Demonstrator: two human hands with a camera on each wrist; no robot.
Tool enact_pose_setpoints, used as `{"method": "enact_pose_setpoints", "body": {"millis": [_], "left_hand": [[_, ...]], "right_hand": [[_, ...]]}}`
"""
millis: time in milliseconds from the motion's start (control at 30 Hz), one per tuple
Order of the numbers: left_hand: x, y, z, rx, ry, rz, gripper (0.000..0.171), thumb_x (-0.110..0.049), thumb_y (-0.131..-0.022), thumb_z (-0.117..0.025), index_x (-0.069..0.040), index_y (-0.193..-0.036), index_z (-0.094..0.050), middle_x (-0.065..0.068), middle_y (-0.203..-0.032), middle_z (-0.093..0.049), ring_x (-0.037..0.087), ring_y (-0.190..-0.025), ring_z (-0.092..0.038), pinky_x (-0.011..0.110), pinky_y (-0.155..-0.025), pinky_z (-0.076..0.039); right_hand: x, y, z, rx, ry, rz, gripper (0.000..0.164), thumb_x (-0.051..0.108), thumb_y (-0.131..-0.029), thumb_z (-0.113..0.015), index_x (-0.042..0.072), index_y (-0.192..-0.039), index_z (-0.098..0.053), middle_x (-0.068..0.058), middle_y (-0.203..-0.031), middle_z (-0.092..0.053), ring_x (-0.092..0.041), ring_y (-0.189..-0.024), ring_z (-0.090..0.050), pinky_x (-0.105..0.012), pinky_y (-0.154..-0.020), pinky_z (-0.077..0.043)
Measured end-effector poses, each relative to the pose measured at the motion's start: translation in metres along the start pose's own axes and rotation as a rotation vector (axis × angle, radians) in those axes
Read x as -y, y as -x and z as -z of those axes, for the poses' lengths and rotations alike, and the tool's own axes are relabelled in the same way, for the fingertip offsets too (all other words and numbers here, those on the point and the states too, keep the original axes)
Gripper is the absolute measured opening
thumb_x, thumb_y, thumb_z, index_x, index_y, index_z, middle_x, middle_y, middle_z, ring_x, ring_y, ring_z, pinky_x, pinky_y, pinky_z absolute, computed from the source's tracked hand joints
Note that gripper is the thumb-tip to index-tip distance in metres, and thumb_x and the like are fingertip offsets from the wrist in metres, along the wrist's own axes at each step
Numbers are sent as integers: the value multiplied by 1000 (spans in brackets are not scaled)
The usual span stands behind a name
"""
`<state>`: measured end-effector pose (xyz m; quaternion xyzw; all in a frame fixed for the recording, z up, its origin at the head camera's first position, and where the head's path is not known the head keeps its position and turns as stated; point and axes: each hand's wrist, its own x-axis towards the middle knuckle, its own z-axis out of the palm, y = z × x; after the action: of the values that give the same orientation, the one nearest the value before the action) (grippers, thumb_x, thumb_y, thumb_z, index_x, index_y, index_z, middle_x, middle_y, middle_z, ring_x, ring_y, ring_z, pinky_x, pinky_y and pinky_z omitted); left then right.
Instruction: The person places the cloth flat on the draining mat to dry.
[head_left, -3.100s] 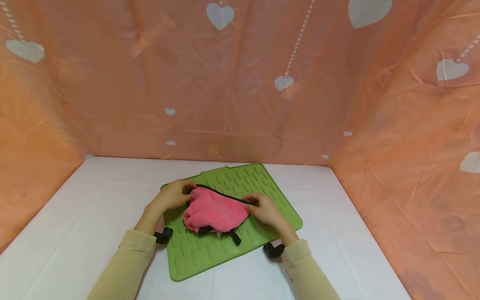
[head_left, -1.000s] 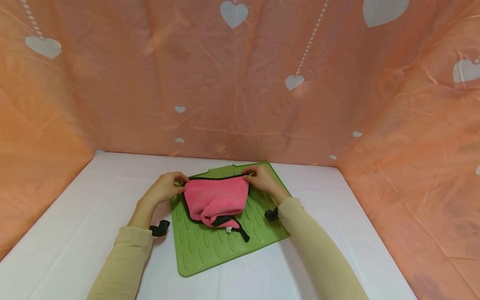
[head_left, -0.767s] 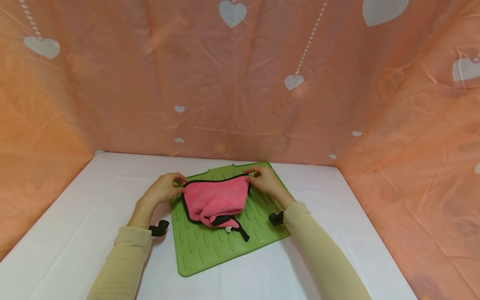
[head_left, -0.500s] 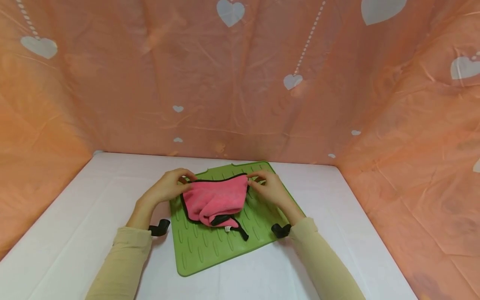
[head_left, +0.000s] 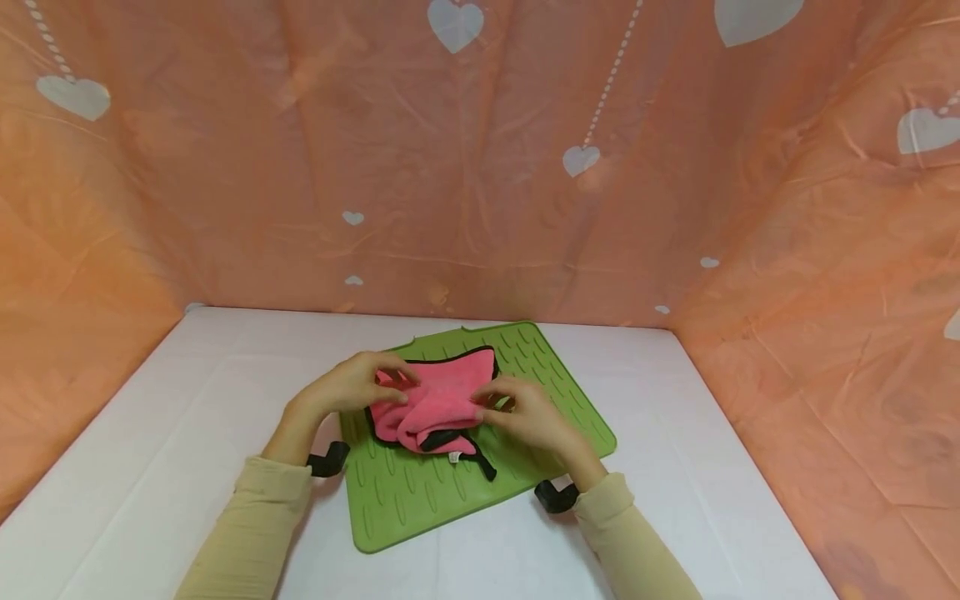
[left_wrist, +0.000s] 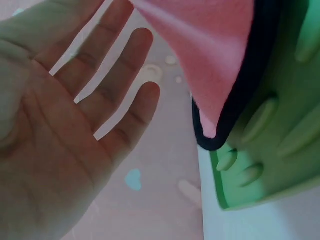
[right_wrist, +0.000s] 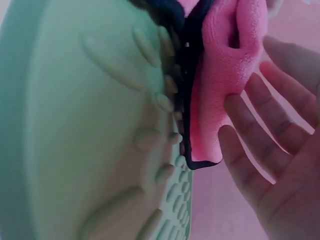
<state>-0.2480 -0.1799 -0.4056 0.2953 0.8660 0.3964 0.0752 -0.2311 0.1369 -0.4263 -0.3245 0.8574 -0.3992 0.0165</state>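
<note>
A pink plush cloth with black edging (head_left: 442, 387) lies bunched on a green ridged mat (head_left: 420, 500). A black strap end (head_left: 483, 462) and a small white tag stick out at its near side. My left hand (head_left: 352, 387) is over the cloth's left half, thumb and fingertips apart on the pink fabric. In the left wrist view its other fingers are spread and straight. My right hand (head_left: 528, 417) touches the fold on the cloth's right side with thumb and fingertips. In the right wrist view its fingers (right_wrist: 260, 135) are loosely extended beside the fabric.
The mat lies slantwise on a white-covered table (head_left: 247, 367). Orange sheeting with pale hearts (head_left: 480, 208) walls the back and both sides. Each wrist carries a black camera mount (head_left: 328, 460) close above the table.
Both hands have let go of the cloth's far edge corners and come inward and nearer, onto its middle. The cloth was earlier stretched along its far edge and now lies looser.
</note>
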Motion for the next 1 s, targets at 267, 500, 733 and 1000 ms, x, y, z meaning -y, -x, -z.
{"method": "enact_pose_setpoints", "body": {"millis": [267, 500, 733, 1000], "left_hand": [[2, -7, -11, 60, -43, 18, 24, -11, -94, -78, -10, -117, -77, 4, -116, -73, 28, -110, -70, 45, -93, -57], [-3, -9, -15, 54, -73, 6, 15, -9, -93, -79, -11, -107, -77, 0, -103, -74, 21, -99, -70, 38, -85, -58], [-4, -8, -14, 33, -63, 42, 13, -4, -96, -72, -10, -107, -76, 1, -100, -73, 16, -92, -67, 33, -77, -56], [-5, -5, -8, -115, -74, -17, 14, -4, -97, -70, -7, -110, -74, 3, -98, -70, 19, -90, -63, 36, -77, -54]], "right_hand": [[-7, 2, -11, 46, 29, 9, 22, 10, -93, -79, 8, -115, -77, -1, -105, -70, -21, -97, -67, -32, -85, -58], [-13, 1, -18, 6, 59, -8, 17, 9, -96, -76, 9, -113, -78, 0, -105, -72, -14, -97, -66, -31, -86, -56], [-12, -4, -17, -97, 12, 6, 14, 8, -98, -73, 7, -111, -78, -2, -103, -71, -16, -95, -66, -30, -83, -57], [-11, -21, -10, -269, 19, 68, 13, 5, -97, -72, 3, -109, -78, -8, -104, -72, -22, -94, -66, -37, -81, -59]]}}
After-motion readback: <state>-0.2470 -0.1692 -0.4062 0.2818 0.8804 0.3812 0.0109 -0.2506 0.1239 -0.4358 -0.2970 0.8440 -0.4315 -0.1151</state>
